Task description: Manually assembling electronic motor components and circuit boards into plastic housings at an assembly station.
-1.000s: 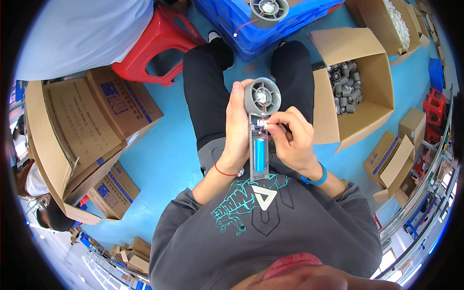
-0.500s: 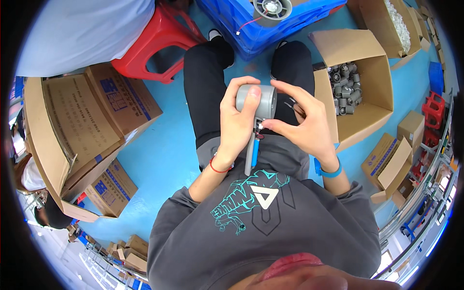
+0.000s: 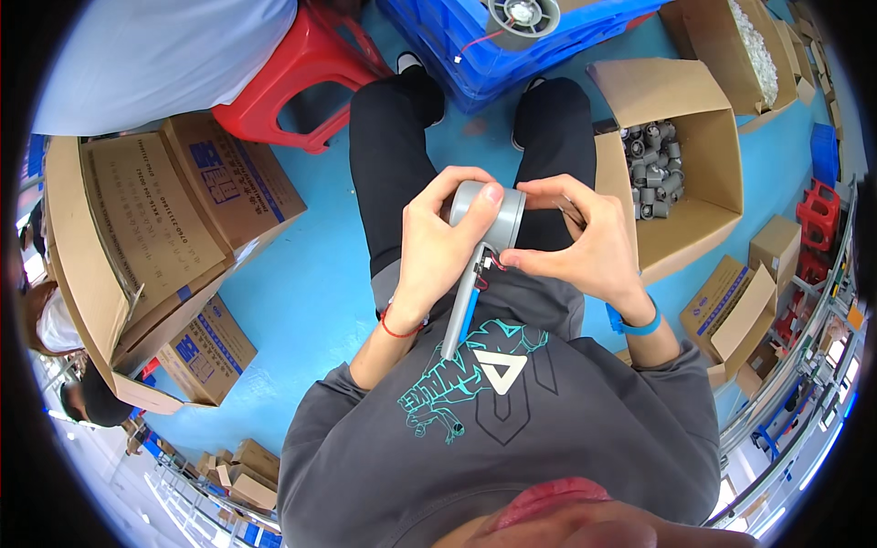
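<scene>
A grey handheld fan housing (image 3: 501, 224), a round head with a narrow handle (image 3: 451, 335), is held over my lap. My left hand (image 3: 438, 239) is wrapped round its head, thumb laid across the top. A blue cylindrical part (image 3: 469, 310), like a battery, lies along the handle. At the neck, thin red wires (image 3: 495, 261) and a small white connector show. My right hand (image 3: 586, 239) is closed in at the head's right side, its thumb tip at the red wires. Its other fingertips are partly hidden behind the head.
Ahead is a blue plastic crate (image 3: 438, 57) with a round grey fan unit (image 3: 523, 16) on it. An open carton (image 3: 692, 239) of small grey parts (image 3: 653, 169) stands right. On the left are another open carton (image 3: 151, 205), a red stool (image 3: 265, 91) and a person's light clothing (image 3: 164, 64).
The fan housing has dropped slightly toward me, and its handle end has swung left. Both hands moved with it. The red wires at the neck show more clearly now.
</scene>
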{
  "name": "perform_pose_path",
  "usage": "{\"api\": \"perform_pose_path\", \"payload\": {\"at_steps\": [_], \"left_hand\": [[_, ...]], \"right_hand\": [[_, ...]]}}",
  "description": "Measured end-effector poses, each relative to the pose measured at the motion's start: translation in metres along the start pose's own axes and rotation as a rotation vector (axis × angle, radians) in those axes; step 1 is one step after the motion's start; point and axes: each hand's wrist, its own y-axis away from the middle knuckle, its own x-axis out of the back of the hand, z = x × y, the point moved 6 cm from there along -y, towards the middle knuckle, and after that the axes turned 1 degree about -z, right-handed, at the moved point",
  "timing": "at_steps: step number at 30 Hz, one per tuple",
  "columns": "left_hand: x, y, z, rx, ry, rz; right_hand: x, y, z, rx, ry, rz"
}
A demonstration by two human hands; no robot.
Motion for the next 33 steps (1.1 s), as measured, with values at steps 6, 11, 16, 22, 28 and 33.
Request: {"api": "perform_pose_path", "payload": {"at_steps": [6, 11, 16, 22, 28, 33], "left_hand": [[-0.003, 0.001, -0.007, 0.006, -0.008, -0.014], [-0.003, 0.003, -0.012, 0.023, -0.015, -0.011], [0.042, -0.002, -0.023, -0.075, -0.136, 0.245], [0.034, 0.000, -0.034, 0.141, 0.222, -0.136], [-0.012, 0.020, -0.011, 0.037, 0.229, -0.377], [-0.020, 0.021, 0.028, -0.317, -0.335, -0.363]], "right_hand": [[0.000, 0.004, -0.001, -0.053, -0.096, -0.019], [-0.006, 0.006, 0.012, -0.079, -0.111, -0.021], [0.018, 0.015, 0.033, -0.215, -0.036, 0.083], [0.017, 0.021, 0.053, -0.262, -0.472, -0.033], [-0.025, 0.033, 0.079, -0.245, -1.033, -0.199], [-0.021, 0.028, 0.067, -0.100, -0.940, -0.158]]}}
